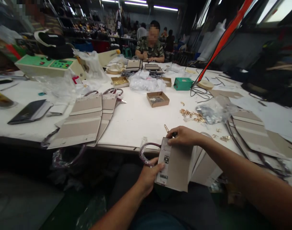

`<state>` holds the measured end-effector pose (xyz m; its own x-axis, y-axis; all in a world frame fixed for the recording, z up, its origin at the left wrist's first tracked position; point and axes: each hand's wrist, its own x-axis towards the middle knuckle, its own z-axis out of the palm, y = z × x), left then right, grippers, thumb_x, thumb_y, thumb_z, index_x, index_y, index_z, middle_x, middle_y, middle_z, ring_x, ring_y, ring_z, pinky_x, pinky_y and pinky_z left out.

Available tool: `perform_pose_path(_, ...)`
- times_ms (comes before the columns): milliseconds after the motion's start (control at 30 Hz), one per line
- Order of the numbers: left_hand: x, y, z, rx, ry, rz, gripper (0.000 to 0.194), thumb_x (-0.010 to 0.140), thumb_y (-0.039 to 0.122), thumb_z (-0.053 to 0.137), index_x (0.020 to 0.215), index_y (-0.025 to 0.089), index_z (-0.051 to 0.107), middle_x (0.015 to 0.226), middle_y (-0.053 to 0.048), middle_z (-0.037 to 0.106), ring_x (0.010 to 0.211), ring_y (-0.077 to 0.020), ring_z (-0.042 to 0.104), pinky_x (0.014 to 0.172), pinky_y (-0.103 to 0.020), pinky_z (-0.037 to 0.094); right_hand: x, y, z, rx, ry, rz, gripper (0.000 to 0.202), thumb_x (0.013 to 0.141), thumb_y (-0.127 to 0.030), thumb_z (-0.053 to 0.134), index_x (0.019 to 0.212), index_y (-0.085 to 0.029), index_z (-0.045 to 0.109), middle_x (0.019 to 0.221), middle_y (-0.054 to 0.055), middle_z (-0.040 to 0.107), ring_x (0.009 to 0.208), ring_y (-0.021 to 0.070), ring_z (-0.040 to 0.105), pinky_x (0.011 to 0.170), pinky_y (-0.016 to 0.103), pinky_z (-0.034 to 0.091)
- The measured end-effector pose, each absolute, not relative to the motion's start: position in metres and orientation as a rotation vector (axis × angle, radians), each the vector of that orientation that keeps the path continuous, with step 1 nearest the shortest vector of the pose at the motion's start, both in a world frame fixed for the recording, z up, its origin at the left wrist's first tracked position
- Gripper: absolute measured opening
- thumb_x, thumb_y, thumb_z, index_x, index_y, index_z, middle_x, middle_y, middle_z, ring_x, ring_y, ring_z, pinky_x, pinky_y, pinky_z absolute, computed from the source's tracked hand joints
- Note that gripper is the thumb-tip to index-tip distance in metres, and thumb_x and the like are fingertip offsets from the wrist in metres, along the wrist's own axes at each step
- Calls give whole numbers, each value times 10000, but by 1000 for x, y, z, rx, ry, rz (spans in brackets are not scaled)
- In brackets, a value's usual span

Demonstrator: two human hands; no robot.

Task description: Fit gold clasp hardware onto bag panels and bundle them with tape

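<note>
The left hand (148, 177) gripped a bag panel (178, 169) by its left side, thumb on the face; the right hand (183, 135) grasped its top edge, beside a gold-tipped piece (166, 128). The panel was at the near edge of the desk (129, 124). The right forearm partly hid pieces behind it. Farther lay stacked panels (84, 116), gold fittings (198, 117), a cardboard tray (161, 103) and a green box (183, 84).

Workshop, white worktable (129, 124), stacked beige panels (85, 126), loose gold-coloured fittings (187, 113), green-topped machine (60, 65), seated co-worker (149, 48), ceiling tube lights (166, 8)
</note>
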<state>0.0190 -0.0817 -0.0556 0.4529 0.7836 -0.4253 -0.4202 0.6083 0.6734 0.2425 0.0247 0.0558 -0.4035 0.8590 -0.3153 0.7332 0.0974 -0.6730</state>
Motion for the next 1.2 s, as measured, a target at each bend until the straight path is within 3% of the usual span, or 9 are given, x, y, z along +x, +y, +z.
perform_pose_path(167,33,-78,-70,399,947,909,449,689,409,889,1003,115,761,863,-91,790,727,-207,725,700,-303,572,238,46,9,-1642,-2099,1204,298,794,-378,768,1059,-246,803,1017,25,800,922,213,728,868,324,538)
perform_pose_path(267,44,-74,-71,359,1024,985,368,689,401,874,894,139,717,786,-57,768,663,-180,689,642,-281,548,236,41,3,-1624,-1864,884,248,829,-395,766,1026,-247,796,1018,38,787,934,205,716,891,342,539)
perform_pose_path(367,51,-73,-70,334,1078,1003,343,697,401,856,851,151,679,723,-34,739,634,-169,663,613,-268,525,226,18,17,-1510,-1430,509,212,899,-415,724,830,-215,727,749,5,687,701,156,639,706,304,529)
perform_pose_path(467,55,-73,-64,314,1109,1008,316,702,382,837,831,155,658,706,-22,721,614,-154,637,605,-258,507,204,-11,31,-1188,-993,648,373,963,-429,636,673,-214,540,557,-64,455,461,102,447,484,255,424)
perform_pose_path(533,56,-72,-60,302,1124,1011,310,699,373,835,819,157,648,700,-13,708,602,-144,621,602,-253,496,187,-27,34,-1036,-866,815,400,970,-402,611,641,-215,481,541,-71,400,420,92,397,431,249,380)
perform_pose_path(667,58,-71,-55,293,1132,1008,332,681,386,852,799,157,642,689,-4,681,604,-141,605,594,-246,475,160,-39,31,-993,-938,913,362,964,-320,630,634,-216,524,540,-50,427,435,109,432,436,268,385)
perform_pose_path(867,59,-70,-54,281,1112,1026,313,672,377,853,798,156,670,711,-17,689,625,-145,610,623,-255,479,152,-38,8,-1073,-1174,779,401,969,-366,614,604,-234,513,530,-31,447,479,135,468,488,302,402)
perform_pose_path(1067,55,-71,-57,323,1128,1008,289,696,375,828,799,156,668,702,-19,696,624,-152,619,623,-262,488,167,-47,10,-1076,-1115,650,375,974,-297,595,614,-233,511,520,-40,446,467,134,463,493,300,399)
perform_pose_path(1200,55,-72,-58,312,1117,988,293,703,363,811,838,155,655,726,-32,721,632,-164,644,629,-273,504,196,-40,16,-1637,-1354,544,304,943,-403,654,702,-220,630,616,-3,598,569,157,557,592,311,443)
